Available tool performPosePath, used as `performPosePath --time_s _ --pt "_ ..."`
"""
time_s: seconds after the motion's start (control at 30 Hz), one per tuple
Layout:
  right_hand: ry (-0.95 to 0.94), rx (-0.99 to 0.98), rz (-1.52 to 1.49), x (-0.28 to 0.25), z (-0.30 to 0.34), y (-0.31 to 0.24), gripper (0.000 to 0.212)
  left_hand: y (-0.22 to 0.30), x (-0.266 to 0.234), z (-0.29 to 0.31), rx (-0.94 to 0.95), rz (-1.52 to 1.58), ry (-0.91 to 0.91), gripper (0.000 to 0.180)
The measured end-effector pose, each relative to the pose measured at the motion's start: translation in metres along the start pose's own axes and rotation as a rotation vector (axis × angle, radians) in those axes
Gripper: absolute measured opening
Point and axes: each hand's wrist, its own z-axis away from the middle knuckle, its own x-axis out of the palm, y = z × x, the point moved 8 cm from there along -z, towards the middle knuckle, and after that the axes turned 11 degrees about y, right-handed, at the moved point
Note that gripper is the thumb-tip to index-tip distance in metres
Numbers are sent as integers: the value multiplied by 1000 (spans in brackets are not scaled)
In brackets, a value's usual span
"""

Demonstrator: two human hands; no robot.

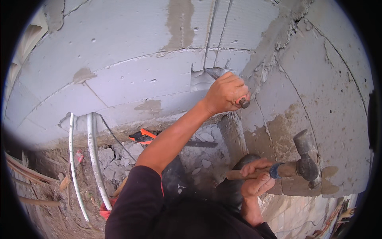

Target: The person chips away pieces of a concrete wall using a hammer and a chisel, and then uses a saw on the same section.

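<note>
My left hand (227, 93) is closed around a metal chisel (244, 102), whose blunt end sticks out toward me. Its far end points into a rough rectangular recess (201, 81) cut in the grey block wall (147, 79). The hand covers most of the shaft. Lower and to the right, my right hand (256, 181) grips a hammer (308, 157) by its wooden handle, which has a blue wrap below the head. The hammer head is raised apart from the chisel, in front of the right-hand wall.
Two narrow grooves (217, 32) run up the wall from the recess. Pale conduits (93, 151) and a thin dark cable (115, 137) come out of the wall at left. An orange-and-black handsaw (143, 136) lies on broken block rubble (107, 157) below my left arm.
</note>
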Motion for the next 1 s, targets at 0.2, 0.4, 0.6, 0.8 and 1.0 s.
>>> performPosePath --time_s 0.2,0.4,0.6,0.8,1.0 --pt "-142 327 323 -3 -8 48 34 4 -1 -5 36 -16 53 26" --pt "109 -4 3 7 -19 23 34 -3 3 -15 -42 15 67 20" --pt "31 423 151 -21 -39 19 31 -23 48 -37 -294 -155 -430 24" --pt "148 354 16 -43 -38 6 40 -11 72 -48 -406 -120 -670 28" --pt "84 408 -28 -41 -38 24 39 -28 81 -31 -352 -184 -739 26"
